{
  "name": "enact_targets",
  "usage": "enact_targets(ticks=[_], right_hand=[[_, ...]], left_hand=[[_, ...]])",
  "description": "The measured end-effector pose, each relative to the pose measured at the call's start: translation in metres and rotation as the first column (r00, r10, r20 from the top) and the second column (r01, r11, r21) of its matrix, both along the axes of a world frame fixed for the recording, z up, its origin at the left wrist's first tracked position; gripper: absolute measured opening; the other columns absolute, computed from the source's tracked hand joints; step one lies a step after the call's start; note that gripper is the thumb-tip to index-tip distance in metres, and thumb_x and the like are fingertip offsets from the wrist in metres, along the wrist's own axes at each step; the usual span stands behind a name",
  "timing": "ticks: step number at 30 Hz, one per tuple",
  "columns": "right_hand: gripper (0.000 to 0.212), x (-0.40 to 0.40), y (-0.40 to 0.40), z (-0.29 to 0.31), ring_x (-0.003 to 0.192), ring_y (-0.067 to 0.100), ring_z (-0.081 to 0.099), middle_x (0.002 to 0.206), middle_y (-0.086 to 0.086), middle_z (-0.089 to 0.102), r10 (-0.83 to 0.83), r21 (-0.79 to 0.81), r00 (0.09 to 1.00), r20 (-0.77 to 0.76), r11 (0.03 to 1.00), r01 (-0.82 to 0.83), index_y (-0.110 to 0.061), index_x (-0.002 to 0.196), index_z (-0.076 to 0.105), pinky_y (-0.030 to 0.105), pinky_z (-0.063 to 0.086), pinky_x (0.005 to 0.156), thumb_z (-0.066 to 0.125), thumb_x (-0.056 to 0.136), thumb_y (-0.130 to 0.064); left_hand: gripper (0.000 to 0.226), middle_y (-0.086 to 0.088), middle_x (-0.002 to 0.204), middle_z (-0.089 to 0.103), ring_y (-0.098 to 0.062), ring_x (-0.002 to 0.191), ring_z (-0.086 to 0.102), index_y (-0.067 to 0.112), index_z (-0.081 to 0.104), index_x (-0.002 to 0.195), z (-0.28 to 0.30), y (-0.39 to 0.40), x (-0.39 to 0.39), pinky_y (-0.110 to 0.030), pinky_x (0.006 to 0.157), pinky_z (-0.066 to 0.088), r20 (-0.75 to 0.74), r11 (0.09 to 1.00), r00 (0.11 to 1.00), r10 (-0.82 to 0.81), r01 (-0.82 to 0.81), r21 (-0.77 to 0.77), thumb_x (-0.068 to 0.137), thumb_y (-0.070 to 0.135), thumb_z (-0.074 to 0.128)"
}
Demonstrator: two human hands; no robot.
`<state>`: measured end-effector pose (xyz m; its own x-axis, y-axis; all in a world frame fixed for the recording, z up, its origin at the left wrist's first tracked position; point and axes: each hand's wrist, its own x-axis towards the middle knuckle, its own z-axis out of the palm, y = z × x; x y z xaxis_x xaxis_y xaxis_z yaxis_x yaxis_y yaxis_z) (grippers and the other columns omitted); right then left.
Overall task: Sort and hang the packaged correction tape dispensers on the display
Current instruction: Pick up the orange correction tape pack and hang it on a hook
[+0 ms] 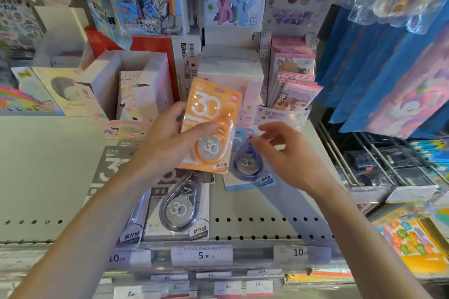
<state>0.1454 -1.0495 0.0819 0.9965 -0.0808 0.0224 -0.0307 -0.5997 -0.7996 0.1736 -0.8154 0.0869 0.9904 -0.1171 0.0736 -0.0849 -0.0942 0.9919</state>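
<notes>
My left hand [167, 143] grips an orange packaged correction tape dispenser [211, 114], held upright above the shelf. Just to its right a blue packaged dispenser [247, 167] lies flat on the grey shelf [48, 165]. My right hand [286, 150] hovers over the blue pack with fingers spread, its fingertips at or just above the pack's top edge; whether they touch it I cannot tell. Below my left forearm lies a small stack of grey packaged dispensers [179, 209] at the shelf's front.
Open white cartons [136, 85] and a box of card packs [291, 90] stand at the back of the shelf. Price labels [201, 255] line the front rail. Blue bags [388, 68] hang at the right above wire racks [379, 162].
</notes>
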Motion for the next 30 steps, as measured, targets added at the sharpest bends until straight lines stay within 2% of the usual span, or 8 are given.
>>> enact_targets(ticks=[3, 7, 11, 17, 21, 24, 26, 30], right_hand=[[0.068, -0.011, 0.014, -0.011, 0.114, 0.02, 0.057, 0.122, 0.0, 0.06, 0.075, -0.211, 0.995, -0.062, 0.974, -0.087, -0.019, 0.136, 0.057, 0.036, 0.049, 0.1, 0.077, 0.083, -0.056], [0.085, -0.016, 0.025, -0.011, 0.127, 0.024, 0.046, 0.132, 0.004, 0.053, 0.098, -0.365, 0.995, -0.027, 0.926, -0.101, -0.019, 0.144, 0.05, 0.034, 0.038, 0.108, 0.083, 0.075, -0.057], [0.069, -0.022, 0.011, -0.005, 0.122, 0.019, 0.054, 0.126, -0.001, 0.056, 0.061, -0.167, 0.998, 0.005, 0.984, -0.059, -0.021, 0.136, 0.059, 0.034, 0.046, 0.105, 0.088, 0.077, -0.041], [0.061, -0.035, -0.002, 0.01, 0.098, -0.012, 0.065, 0.119, -0.017, 0.061, 0.034, 0.24, 0.992, 0.125, 0.969, -0.063, -0.032, 0.132, 0.058, 0.012, 0.055, 0.072, 0.087, 0.079, -0.033], [0.062, -0.04, 0.011, 0.014, 0.106, -0.003, 0.066, 0.133, -0.008, 0.056, 0.059, 0.319, 0.969, 0.241, 0.938, -0.137, -0.032, 0.134, 0.06, 0.013, 0.055, 0.074, 0.089, 0.08, -0.026], [0.06, -0.044, 0.02, 0.014, 0.12, 0.006, 0.06, 0.138, -0.006, 0.049, 0.092, 0.32, 0.955, 0.282, 0.929, -0.184, -0.033, 0.135, 0.062, 0.013, 0.055, 0.08, 0.086, 0.08, -0.031], [0.055, -0.049, 0.021, 0.014, 0.124, 0.011, 0.06, 0.14, -0.005, 0.05, 0.088, 0.337, 0.949, 0.303, 0.921, -0.193, -0.029, 0.135, 0.064, 0.013, 0.054, 0.082, 0.077, 0.083, -0.041], [0.049, -0.055, 0.019, 0.012, 0.109, 0.015, 0.071, 0.134, -0.007, 0.064, -0.014, 0.485, 0.971, 0.24, 0.868, -0.107, -0.027, 0.137, 0.061, 0.029, 0.061, 0.082, 0.078, 0.091, -0.027]], left_hand=[[0.032, 0.011, 0.1, 0.08, -0.009, 0.092, 0.077, 0.027, 0.07, 0.109, -0.001, 0.007, -0.003, -0.032, 0.081, 0.057, 0.053, 0.995, 0.993, 0.104, -0.104, 0.006, 0.081, 0.031, 0.083], [0.024, 0.01, 0.1, 0.08, -0.01, 0.092, 0.077, 0.028, 0.071, 0.105, -0.003, 0.011, -0.008, -0.035, 0.083, 0.058, 0.054, 0.977, 0.976, 0.209, -0.206, -0.052, 0.083, 0.033, 0.08], [0.02, 0.012, 0.099, 0.08, -0.008, 0.092, 0.077, 0.029, 0.068, 0.107, -0.006, 0.013, -0.013, -0.029, 0.078, 0.057, 0.023, 0.963, 0.969, 0.246, -0.242, -0.117, 0.09, 0.023, 0.077], [0.024, 0.011, 0.102, 0.08, -0.008, 0.096, 0.076, 0.028, 0.066, 0.112, -0.003, 0.004, -0.02, -0.031, 0.084, 0.057, -0.014, 0.957, 0.97, 0.241, -0.24, -0.164, 0.091, 0.021, 0.075], [0.021, 0.008, 0.097, 0.081, -0.01, 0.09, 0.077, 0.022, 0.067, 0.112, 0.001, -0.016, -0.028, -0.026, 0.073, 0.06, -0.024, 0.964, 0.984, 0.175, -0.176, -0.2, 0.092, 0.018, 0.074], [0.032, -0.006, 0.109, 0.079, -0.026, 0.102, 0.076, 0.012, 0.066, 0.121, 0.003, -0.027, -0.037, -0.044, 0.086, 0.061, -0.051, 0.969, 0.995, 0.09, -0.099, -0.228, 0.091, 0.018, 0.076], [0.036, -0.011, 0.107, 0.079, -0.033, 0.098, 0.076, 0.009, 0.065, 0.12, 0.002, -0.029, -0.04, -0.049, 0.08, 0.063, -0.048, 0.972, 0.996, 0.075, -0.084, -0.217, 0.087, 0.014, 0.079], [0.04, -0.004, 0.105, 0.08, -0.024, 0.096, 0.077, 0.013, 0.063, 0.12, 0.001, -0.026, -0.049, -0.04, 0.076, 0.061, -0.031, 0.975, 0.998, 0.062, -0.067, -0.211, 0.084, 0.01, 0.081]])
